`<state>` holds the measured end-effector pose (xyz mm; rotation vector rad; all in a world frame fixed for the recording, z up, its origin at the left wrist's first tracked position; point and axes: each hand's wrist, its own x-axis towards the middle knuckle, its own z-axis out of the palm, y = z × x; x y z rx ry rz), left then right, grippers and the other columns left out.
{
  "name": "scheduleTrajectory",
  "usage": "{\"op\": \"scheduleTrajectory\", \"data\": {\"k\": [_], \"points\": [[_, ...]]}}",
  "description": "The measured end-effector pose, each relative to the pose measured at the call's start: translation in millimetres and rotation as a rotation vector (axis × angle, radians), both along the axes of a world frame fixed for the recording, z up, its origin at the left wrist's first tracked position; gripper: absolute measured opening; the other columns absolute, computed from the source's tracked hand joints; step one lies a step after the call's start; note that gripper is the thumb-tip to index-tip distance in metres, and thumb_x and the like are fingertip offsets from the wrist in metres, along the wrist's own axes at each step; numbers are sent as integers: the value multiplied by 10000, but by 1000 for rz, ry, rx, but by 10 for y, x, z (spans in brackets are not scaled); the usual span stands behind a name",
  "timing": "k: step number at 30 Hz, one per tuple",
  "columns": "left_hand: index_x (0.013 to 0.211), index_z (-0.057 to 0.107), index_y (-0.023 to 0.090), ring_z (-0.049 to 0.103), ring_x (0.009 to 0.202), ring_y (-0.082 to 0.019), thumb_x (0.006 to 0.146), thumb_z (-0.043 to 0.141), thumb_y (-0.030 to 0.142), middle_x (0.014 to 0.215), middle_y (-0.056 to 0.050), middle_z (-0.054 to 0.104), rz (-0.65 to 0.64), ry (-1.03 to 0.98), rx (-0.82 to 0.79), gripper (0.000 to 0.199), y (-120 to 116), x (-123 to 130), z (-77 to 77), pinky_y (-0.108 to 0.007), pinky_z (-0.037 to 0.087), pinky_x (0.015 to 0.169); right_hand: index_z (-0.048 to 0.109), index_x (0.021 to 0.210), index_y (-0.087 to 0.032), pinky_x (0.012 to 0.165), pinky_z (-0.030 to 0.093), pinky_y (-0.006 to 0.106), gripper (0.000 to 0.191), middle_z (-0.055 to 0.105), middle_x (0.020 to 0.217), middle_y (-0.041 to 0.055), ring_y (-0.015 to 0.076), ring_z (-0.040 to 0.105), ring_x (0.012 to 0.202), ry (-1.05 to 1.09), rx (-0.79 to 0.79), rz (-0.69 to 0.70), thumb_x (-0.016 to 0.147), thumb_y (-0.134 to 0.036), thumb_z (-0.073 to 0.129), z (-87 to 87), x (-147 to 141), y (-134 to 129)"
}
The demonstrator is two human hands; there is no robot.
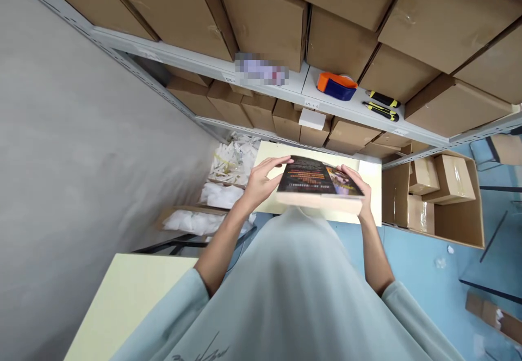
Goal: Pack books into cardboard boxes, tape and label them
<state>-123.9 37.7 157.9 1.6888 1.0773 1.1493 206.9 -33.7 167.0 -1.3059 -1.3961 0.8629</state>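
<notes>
Between my two hands is what looks like a thick book point(305, 179), held above a pale yellow table point(269, 151). Its dark upper face carries orange print on the left and a colourful picture on the right; the pale edge toward me is blurred. My left hand point(261, 180) grips the left side, fingertips on the far corner and thumb near the side. On the right side, my right hand point(359, 187) has its fingers over the far edge, with the thumb mostly hidden.
Cardboard boxes point(261, 21) fill the shelf ahead, with an orange-and-blue tape dispenser point(336, 86) and utility knives point(381, 108) along its edge. An open carton point(452, 228) with smaller boxes stands right. White packing material point(232, 168) lies left; another yellow table point(134, 296) is nearer me.
</notes>
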Motion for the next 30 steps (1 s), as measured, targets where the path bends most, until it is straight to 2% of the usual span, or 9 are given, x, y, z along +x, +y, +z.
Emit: {"op": "scheduleTrajectory", "data": {"k": [4,7,11,15,17,19,23,26,30], "points": [[1520,782,203,806,1061,-261,929,905,597,1144,-97,873,47,-35,-165,720,-7,78,-36,-410,646,1091,692,1650,-264,1187,632,501,787,887,1153,85,293,811,1154,43,-115,-109,966,-605,880,-76,14,32],[1637,689,205,760,944,-210,931,891,627,1063,-57,837,25,-39,-184,847,-11,141,-44,-362,651,1012,515,1792,-274,1114,647,424,920,857,1031,23,227,786,1000,57,-156,-74,993,-586,847,-94,22,75],[1445,827,197,776,1214,-288,1072,688,617,1291,-139,844,0,-3,-220,579,-38,146,-14,-405,609,1156,820,1488,-290,1196,619,463,563,888,1195,78,291,802,1220,25,-186,-22,1067,-653,727,-35,68,113],[1380,834,200,741,1390,-350,1011,725,631,1440,-148,814,-33,-87,-310,577,-49,71,-33,-450,597,1223,898,1213,-287,1169,640,474,536,872,1380,92,339,796,1339,83,-230,41,1026,-755,716,3,79,88],[1301,830,198,803,1245,-330,932,828,649,1301,-136,842,-39,-104,-335,583,-45,54,-76,-429,652,1120,866,1213,-273,1057,680,447,583,890,1313,108,329,850,1204,133,-261,55,925,-779,832,-15,34,66],[1144,812,198,838,962,-277,892,880,691,985,-78,824,-23,-101,-386,557,-41,75,-125,-390,688,934,827,1140,-252,904,697,414,631,914,1056,106,304,882,965,182,-321,22,848,-806,902,-49,-38,57],[1007,747,198,668,528,-174,858,871,826,603,45,608,56,-111,-497,657,-41,188,-188,-293,571,566,718,861,-253,612,607,327,697,735,562,16,212,726,537,225,-443,-85,840,-942,821,-112,-173,87],[967,735,189,569,436,-142,838,849,890,567,49,588,93,-104,-547,722,-26,249,-212,-269,479,453,644,755,-266,527,537,296,745,659,484,-10,161,601,439,218,-473,-102,842,-995,766,-142,-216,119],[1038,762,169,662,483,-175,860,857,853,572,38,611,115,-94,-503,713,7,247,-243,-275,539,514,639,796,-265,531,530,290,742,715,543,13,172,644,496,211,-462,-76,855,-996,754,-152,-222,111]]}}
